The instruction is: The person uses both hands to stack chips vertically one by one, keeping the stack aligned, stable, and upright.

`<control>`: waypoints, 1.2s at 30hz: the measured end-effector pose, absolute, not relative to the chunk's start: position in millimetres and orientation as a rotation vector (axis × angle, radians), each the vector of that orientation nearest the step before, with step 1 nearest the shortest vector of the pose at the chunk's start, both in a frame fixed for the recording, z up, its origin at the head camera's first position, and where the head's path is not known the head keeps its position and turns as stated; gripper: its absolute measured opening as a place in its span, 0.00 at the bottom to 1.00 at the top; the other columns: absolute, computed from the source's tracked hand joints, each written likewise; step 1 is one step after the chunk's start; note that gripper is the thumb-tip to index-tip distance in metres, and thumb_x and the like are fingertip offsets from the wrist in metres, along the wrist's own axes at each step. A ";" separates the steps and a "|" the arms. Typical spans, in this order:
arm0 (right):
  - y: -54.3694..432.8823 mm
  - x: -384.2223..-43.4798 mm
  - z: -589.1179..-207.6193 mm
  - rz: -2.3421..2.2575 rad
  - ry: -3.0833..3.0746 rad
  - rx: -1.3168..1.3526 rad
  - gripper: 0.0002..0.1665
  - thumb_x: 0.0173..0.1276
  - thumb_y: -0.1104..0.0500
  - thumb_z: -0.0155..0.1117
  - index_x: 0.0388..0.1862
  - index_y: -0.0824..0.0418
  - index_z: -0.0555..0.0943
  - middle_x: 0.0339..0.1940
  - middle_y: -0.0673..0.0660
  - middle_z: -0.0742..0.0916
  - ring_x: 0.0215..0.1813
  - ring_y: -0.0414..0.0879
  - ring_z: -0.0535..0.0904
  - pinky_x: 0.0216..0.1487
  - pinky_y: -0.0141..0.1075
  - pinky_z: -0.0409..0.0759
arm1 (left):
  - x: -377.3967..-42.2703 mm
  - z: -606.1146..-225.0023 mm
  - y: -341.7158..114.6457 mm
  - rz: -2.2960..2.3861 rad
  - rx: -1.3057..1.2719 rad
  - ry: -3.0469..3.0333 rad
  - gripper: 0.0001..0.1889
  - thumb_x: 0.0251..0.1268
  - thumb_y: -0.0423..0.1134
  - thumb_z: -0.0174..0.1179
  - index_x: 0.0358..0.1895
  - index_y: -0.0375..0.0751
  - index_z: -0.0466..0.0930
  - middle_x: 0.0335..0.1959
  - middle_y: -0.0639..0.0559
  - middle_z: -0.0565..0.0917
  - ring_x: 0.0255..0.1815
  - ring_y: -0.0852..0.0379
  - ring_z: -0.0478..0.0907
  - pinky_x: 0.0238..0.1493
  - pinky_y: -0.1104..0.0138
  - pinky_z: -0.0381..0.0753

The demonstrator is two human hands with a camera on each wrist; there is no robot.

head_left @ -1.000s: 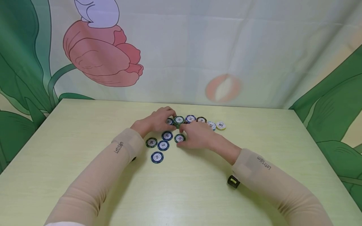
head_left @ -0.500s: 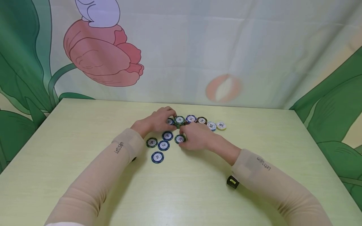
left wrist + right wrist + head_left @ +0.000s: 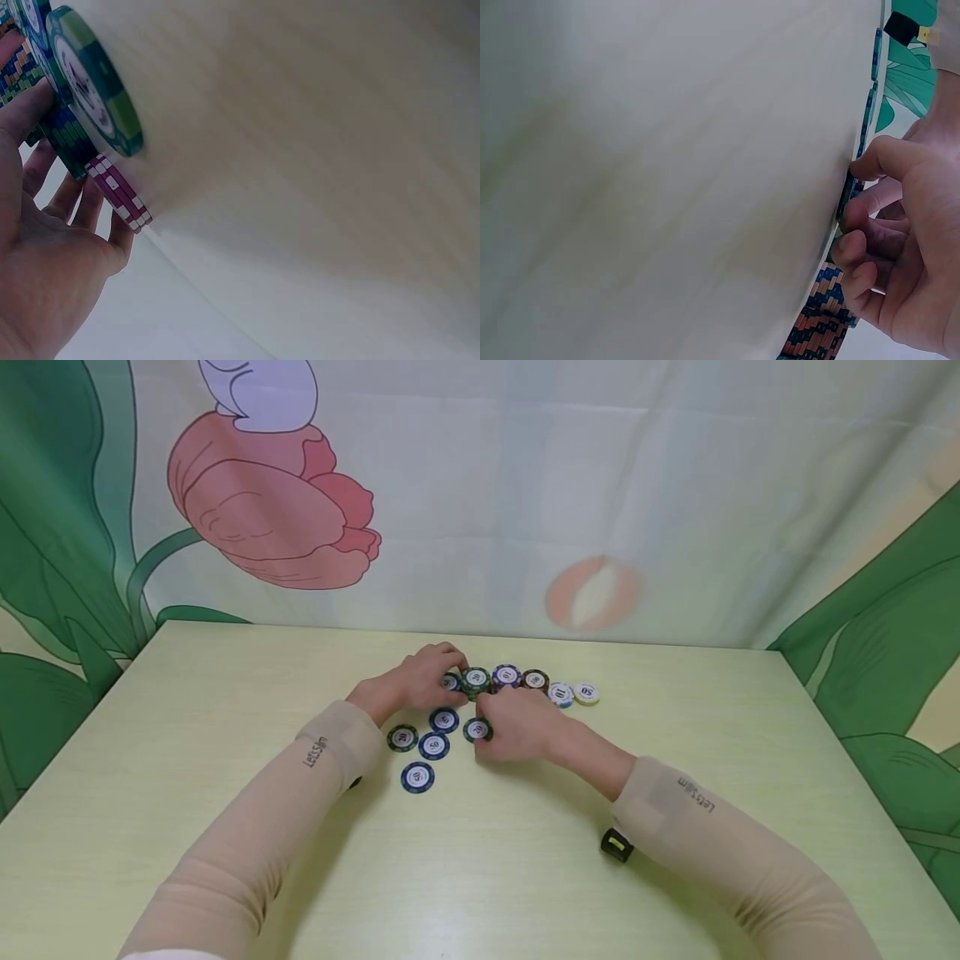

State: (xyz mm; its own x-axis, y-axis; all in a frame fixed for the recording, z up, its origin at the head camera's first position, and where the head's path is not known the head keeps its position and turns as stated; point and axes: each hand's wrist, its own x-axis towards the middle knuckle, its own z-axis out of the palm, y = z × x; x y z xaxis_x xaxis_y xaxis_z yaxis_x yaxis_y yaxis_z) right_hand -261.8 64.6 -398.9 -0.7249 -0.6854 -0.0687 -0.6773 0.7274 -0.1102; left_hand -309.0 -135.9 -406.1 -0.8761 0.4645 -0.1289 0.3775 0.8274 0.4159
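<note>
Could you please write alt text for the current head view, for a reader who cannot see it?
A person's left hand curls round a blue chip beside a green chip stack, while the right hand pinches a loose green chip on a pale table. Four more loose chips lie nearby, and a flower-printed curtain hangs behind.

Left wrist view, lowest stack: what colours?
The stack is maroon and white, best seen in left wrist.

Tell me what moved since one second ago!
The right hand drew its thumb back a little, toward its own right, beside the nearest green chip. I can't see anything clearly picked up or let go. The left hand, the chip stacks and the other four loose chips stayed put.
</note>
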 end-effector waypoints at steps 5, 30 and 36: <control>66.3 -263.0 -399.9 -0.124 2.831 -1.141 0.15 0.60 0.47 0.69 0.37 0.55 0.79 0.23 0.48 0.81 0.25 0.44 0.77 0.21 0.38 0.75 | -309.0 -406.2 -136.6 0.567 0.661 2.785 0.24 0.70 0.46 0.66 0.64 0.40 0.76 0.72 0.41 0.69 0.71 0.42 0.64 0.72 0.39 0.57; 68.8 -282.3 -387.4 -0.211 2.958 -1.083 0.20 0.64 0.48 0.65 0.45 0.62 0.79 0.27 0.52 0.82 0.25 0.46 0.78 0.23 0.40 0.76 | -309.9 -406.3 -136.8 0.590 0.661 2.779 0.22 0.70 0.46 0.66 0.62 0.41 0.77 0.72 0.42 0.69 0.68 0.43 0.66 0.71 0.41 0.60; 66.1 -286.1 -388.1 -0.185 2.961 -1.093 0.20 0.65 0.48 0.65 0.46 0.62 0.79 0.26 0.52 0.81 0.25 0.46 0.77 0.23 0.40 0.75 | -309.3 -405.6 -137.3 0.590 0.681 2.783 0.22 0.70 0.46 0.66 0.62 0.41 0.77 0.71 0.42 0.69 0.67 0.43 0.67 0.70 0.43 0.63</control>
